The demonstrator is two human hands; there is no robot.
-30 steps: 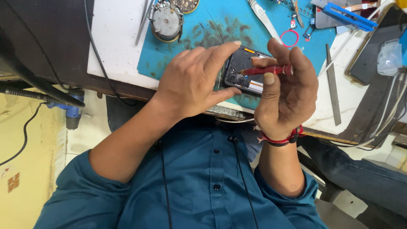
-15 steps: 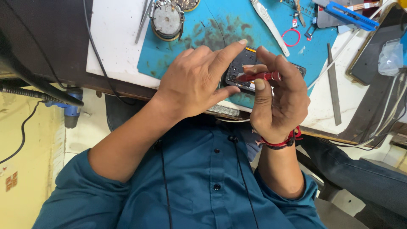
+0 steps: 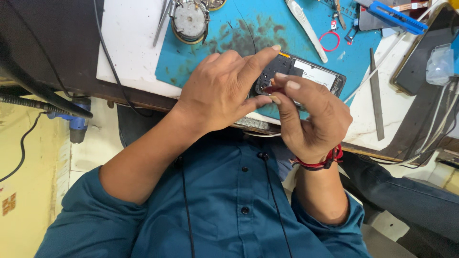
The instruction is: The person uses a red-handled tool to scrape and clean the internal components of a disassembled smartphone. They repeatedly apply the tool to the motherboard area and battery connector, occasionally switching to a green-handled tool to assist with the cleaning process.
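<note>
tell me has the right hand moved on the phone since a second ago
Yes. The right hand has dropped lower over the phone, toward the near edge of the blue mat, and its red tool now points at the camera corner.

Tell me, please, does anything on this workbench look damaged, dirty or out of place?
Yes. The blue mat carries dark smudged stains near its middle, like burns or old residue. The phone lies open with its back cover off, inner parts exposed, between the left hand and right hand. Nothing looks spilled.
</note>
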